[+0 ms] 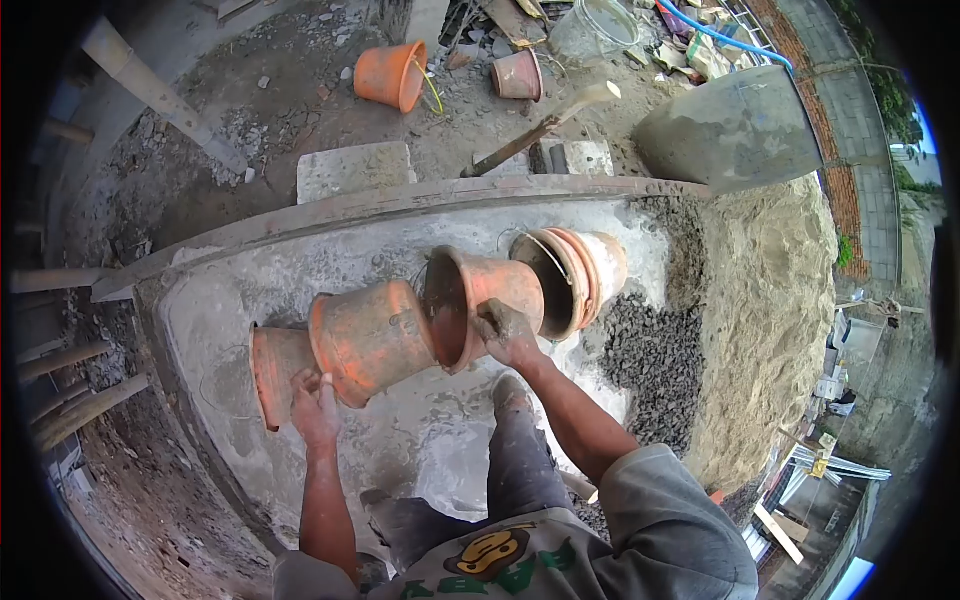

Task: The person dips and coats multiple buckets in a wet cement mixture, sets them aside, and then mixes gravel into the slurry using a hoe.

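Note:
Several worn orange buckets lie on their sides in a row on the wet concrete slab, mouths facing left. My left hand (316, 408) has its fingers curled at the lower side of the leftmost bucket (283, 358), beside the rim of the second bucket (375, 335). That second bucket's base points toward the mouth of the third bucket (515, 290). Against the wall of the third bucket my right hand (506, 332) is closed, its fingertips partly hidden. A stack of nested buckets (603, 262) lies at the right end, its dark opening facing left.
Dark gravel (655, 365) and a tall sand pile (760, 310) border the slab on the right. A low concrete kerb (430, 195) runs behind it. Beyond stand another orange bucket (385, 78), a smaller bucket (517, 76), a wooden pole (540, 130) and a large grey tub (735, 130).

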A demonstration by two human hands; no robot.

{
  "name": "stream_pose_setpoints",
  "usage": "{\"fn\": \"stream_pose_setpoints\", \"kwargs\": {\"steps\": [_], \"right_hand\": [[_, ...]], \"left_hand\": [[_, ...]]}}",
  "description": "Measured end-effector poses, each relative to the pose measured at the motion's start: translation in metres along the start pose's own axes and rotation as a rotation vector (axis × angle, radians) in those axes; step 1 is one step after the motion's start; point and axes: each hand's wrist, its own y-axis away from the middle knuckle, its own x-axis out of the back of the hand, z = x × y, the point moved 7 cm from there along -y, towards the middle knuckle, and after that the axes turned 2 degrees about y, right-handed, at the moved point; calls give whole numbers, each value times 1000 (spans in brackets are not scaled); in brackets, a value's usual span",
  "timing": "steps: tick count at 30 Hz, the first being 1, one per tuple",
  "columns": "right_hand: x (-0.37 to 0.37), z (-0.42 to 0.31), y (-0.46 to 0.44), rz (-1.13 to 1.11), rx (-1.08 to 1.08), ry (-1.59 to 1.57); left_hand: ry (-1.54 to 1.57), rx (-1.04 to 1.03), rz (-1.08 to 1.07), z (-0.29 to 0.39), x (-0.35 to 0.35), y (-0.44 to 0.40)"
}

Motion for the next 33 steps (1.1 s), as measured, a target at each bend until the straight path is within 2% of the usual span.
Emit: {"fn": "stream_pose_setpoints", "kwargs": {"steps": [2, 3, 4, 5, 6, 7, 8, 10, 11, 12, 13, 16, 18, 20, 21, 24, 25, 28, 31, 33], "right_hand": [[14, -1, 2, 23, 34, 71], [30, 19, 3, 135, -102, 133], [49, 44, 4, 250, -235, 191], [52, 85, 4, 359, -214, 324], [70, 102, 11, 441, -333, 397], [71, 124, 11, 298, -320, 622], [86, 144, 23, 435, -591, 446], [63, 176, 19, 200, -356, 598], [55, 195, 25, 315, -299, 543], [48, 207, 29, 427, -236, 487], [70, 189, 30, 539, -300, 320], [95, 213, 16, 535, -491, 198], [94, 236, 0, 327, -591, 143], [92, 241, -17, 89, -623, 115], [96, 243, -19, 133, -621, 112], [87, 252, -19, 132, -527, 78], [89, 251, -19, 92, -563, 40], [67, 271, -13, 73, -390, 15], [81, 250, -18, 170, -438, 68], [64, 258, -22, 85, -441, 198]], "left_hand": [[-51, -151, 151, 29, 9, -3], [-74, -229, 237, 45, 10, -5], [8, -170, 92, 50, -10, -10], [85, -111, -55, 56, -36, -9], [157, -51, -206, 65, -64, -4], [185, -24, -331, 80, -95, 5], [213, 6, -456, 100, -129, 18], [317, 10, -658, 140, -194, 52], [392, 46, -767, 146, -234, 70], [328, 85, -866, 146, -273, 88], [264, 121, -961, 149, -306, 103], [139, 33, -843, 182, -366, 120], [88, 41, -750, 177, -416, 120], [34, -49, -816, 170, -464, 130], [5, -91, -852, 164, -482, 136], [-49, -233, -989, 181, -490, 137], [-69, -291, -1018, 189, -485, 137], [204, 39, -1166, 172, -488, 138], [154, -83, -1117, 165, -488, 128], [70, -174, -1084, 169, -479, 120]]}}
